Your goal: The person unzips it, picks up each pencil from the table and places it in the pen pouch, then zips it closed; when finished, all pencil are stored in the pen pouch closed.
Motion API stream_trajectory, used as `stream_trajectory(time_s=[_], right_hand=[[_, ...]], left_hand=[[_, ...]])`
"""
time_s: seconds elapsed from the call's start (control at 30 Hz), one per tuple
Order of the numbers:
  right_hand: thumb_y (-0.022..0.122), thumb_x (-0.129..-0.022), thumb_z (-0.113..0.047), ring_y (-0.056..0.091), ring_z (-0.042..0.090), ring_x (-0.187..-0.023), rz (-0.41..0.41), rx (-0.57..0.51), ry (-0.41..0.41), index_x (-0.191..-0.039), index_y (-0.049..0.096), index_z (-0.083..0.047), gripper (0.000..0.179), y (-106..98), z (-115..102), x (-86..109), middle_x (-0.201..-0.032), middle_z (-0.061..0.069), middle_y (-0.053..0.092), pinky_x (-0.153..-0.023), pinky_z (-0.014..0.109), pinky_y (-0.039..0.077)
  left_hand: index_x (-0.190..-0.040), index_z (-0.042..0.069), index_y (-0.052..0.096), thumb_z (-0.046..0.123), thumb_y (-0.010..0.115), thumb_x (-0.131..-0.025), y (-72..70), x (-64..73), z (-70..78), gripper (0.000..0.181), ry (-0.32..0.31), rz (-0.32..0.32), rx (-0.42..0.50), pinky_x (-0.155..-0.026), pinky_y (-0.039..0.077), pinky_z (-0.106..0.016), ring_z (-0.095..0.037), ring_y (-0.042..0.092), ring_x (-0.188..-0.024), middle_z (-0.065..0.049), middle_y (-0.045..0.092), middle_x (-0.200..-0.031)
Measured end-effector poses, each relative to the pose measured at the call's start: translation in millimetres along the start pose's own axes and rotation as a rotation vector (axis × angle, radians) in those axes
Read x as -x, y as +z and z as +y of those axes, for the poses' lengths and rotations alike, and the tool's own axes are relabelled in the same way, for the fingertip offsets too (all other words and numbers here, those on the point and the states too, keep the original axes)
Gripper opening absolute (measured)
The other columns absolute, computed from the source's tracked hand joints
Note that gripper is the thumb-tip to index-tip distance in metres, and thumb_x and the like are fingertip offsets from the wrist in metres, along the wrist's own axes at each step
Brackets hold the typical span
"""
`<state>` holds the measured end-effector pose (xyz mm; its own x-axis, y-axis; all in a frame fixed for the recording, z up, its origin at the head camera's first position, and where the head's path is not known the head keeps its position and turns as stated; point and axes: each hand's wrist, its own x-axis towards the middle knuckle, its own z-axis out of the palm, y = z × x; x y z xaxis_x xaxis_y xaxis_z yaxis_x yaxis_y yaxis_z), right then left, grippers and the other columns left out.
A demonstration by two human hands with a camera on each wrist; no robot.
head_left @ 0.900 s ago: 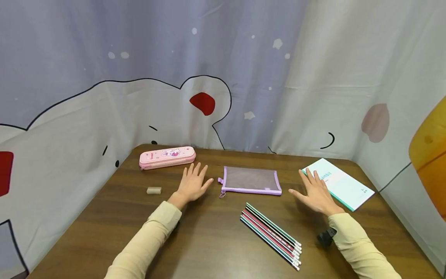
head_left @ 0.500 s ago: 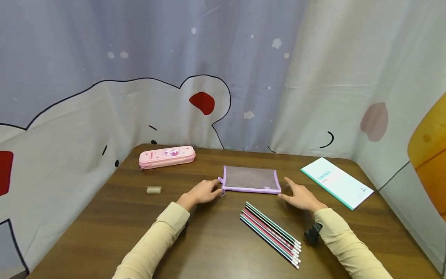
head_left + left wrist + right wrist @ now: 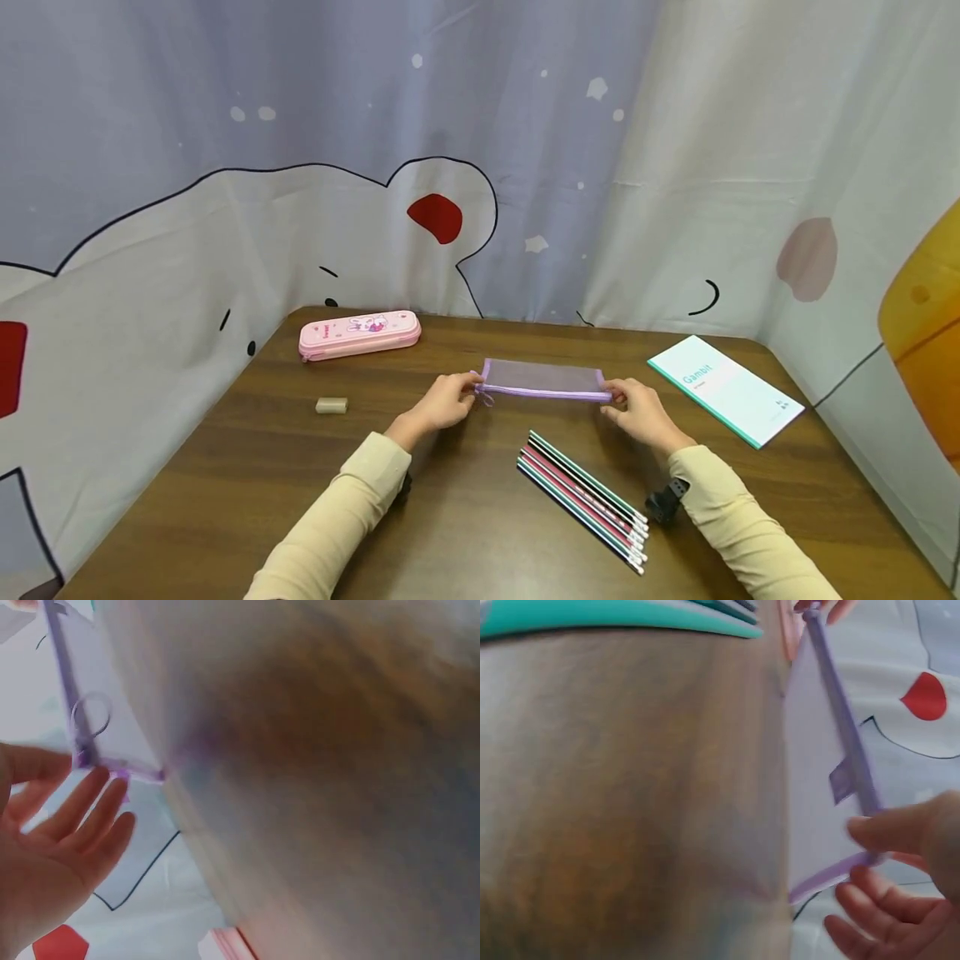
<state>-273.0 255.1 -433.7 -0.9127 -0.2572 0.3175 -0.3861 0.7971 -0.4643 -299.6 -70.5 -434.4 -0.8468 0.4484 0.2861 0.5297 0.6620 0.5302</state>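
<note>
A mesh zipper pouch point(image 3: 543, 377) with purple edging is held at both ends of its zipped near edge, which is raised off the table. My left hand point(image 3: 442, 402) pinches the left corner, where the ring-shaped zipper pull point(image 3: 91, 714) dangles beside the fingers. At the right corner my right hand point(image 3: 642, 412) grips the edge between thumb and fingers, as the right wrist view shows up close. Just in front of the pouch, a row of several striped pencils point(image 3: 582, 502) with white ends lies slanted on the table.
On the wooden table point(image 3: 225, 492), a pink pencil case point(image 3: 360, 335) stands at the back left. A small beige eraser-like block point(image 3: 332, 406) lies in front of it. Toward the right rests a white and green notebook point(image 3: 726, 390). A printed curtain point(image 3: 547, 167) hangs behind.
Both hands have moved inward from flat, spread positions to the pouch's two near corners and taken hold. The pouch's near edge has risen from the table.
</note>
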Motion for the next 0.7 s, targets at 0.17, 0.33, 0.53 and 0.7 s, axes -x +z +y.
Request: stream_trajectory(time_s=[0.17,0.33,0.53,0.7], right_hand=[[0.065,-0.079,-0.011,0.055,0.014,-0.067,0.157,-0.028,-0.007,-0.096,0.064,-0.006,0.018,-10,-6,-3.6,-0.078,0.007,0.061,-0.058,0.024,0.045],[0.062,-0.083,-0.017,0.056,0.010,-0.067,0.213,-0.113,0.023,-0.099,0.063,-0.006,0.020,-15,-12,-6.5,-0.078,0.008,0.064,-0.060,0.021,0.047],[0.062,-0.082,-0.018,0.060,0.008,-0.064,0.227,-0.297,0.134,-0.113,0.055,-0.005,0.035,-7,-34,-12.2,-0.078,0.015,0.068,-0.057,0.019,0.046],[0.062,-0.082,-0.017,0.066,0.028,-0.070,0.132,-0.478,0.127,-0.119,0.051,-0.009,0.039,17,-77,-23.8,-0.083,0.021,0.067,-0.060,0.026,0.052]], left_hand=[[-0.100,0.004,0.064,-0.006,0.055,-0.077,-3.2,-5.3,5.1,0.026,0.000,0.207,0.039,-0.069,0.049,-0.029,-0.018,0.059,-0.077,-0.010,0.063,-0.084],[-0.091,0.004,0.066,0.000,0.065,-0.075,-2.9,-7.9,6.7,0.017,0.009,0.354,0.120,-0.064,0.050,-0.024,-0.016,0.058,-0.070,-0.008,0.060,-0.077],[-0.088,0.003,0.066,0.000,0.066,-0.075,0.0,-9.9,7.9,0.013,0.019,0.399,0.247,-0.066,0.053,-0.024,-0.019,0.061,-0.074,-0.010,0.060,-0.084],[-0.089,0.004,0.065,0.002,0.065,-0.076,4.3,-11.3,12.9,0.012,0.012,0.372,0.304,-0.063,0.052,-0.019,-0.017,0.062,-0.077,-0.009,0.064,-0.085]])
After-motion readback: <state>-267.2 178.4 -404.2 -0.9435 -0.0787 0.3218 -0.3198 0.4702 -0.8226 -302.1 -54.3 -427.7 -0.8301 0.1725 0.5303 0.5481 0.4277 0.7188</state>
